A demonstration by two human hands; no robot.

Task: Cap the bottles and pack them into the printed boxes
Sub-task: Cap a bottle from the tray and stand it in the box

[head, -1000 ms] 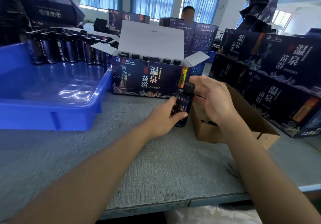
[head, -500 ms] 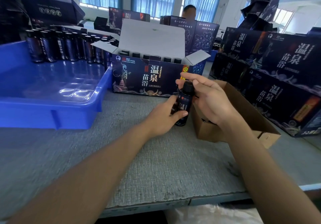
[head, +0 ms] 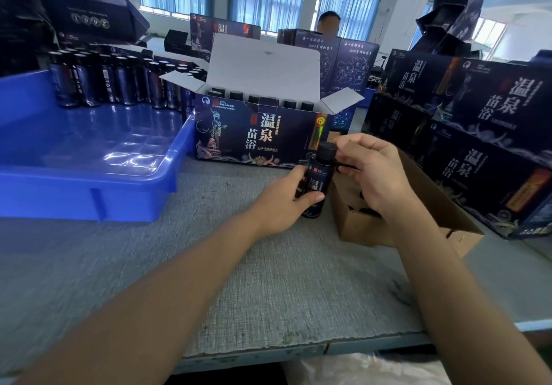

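- Dark bottle (head: 317, 186) near-upright, long axis vertical, just in front of the open printed box (head: 254, 134).
- Left grip (head: 285, 204) curled round its body; right grip (head: 373, 172) pinches cap (head: 327, 149) on top.
- Box opening lies up-left of bottle; left grip nearer.

From the bottle (head: 319, 182), the open printed box (head: 254, 138) stands at eleven o'clock, the tray (head: 89, 196) at nine, the cardboard carton (head: 358, 229) at three, stacked boxes (head: 478, 169) at two.
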